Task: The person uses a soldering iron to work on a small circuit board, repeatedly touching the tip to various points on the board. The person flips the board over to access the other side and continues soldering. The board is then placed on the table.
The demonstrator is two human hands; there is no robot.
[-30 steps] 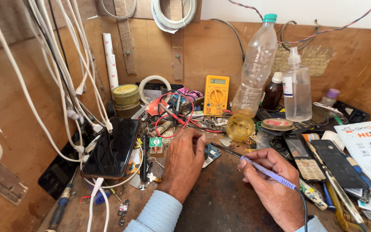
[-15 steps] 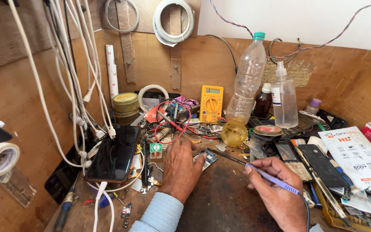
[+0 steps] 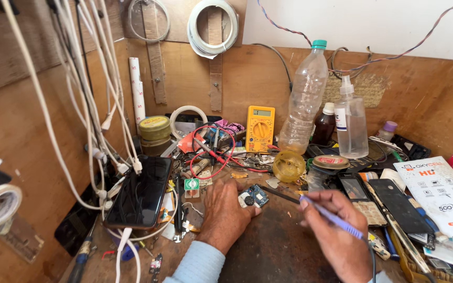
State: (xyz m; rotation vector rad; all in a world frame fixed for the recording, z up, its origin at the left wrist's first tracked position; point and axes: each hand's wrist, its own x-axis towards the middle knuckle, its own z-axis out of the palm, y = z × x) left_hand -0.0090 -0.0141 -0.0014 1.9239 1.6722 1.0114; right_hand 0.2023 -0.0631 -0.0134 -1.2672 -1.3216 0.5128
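My left hand (image 3: 225, 214) rests on the dark work mat (image 3: 273, 246) and presses its fingertips on a small blue circuit board (image 3: 256, 195). My right hand (image 3: 336, 230) is closed around a thin soldering iron with a lilac handle (image 3: 331, 216). Its dark tip points left and ends just beside the board. A light-blue sleeve (image 3: 197, 265) covers my left forearm.
A yellow multimeter (image 3: 260, 128) with red and black leads, a clear plastic bottle (image 3: 304, 99), a spray bottle (image 3: 351, 126) and a round yellow tin (image 3: 289, 165) stand behind. A black phone (image 3: 141, 191) lies left under hanging white cables (image 3: 93, 105). Phones, boxes and tools crowd the right.
The view has dropped slightly and shifted. My right hand has brought the iron's tip a little closer to the board; my left hand stays on it.
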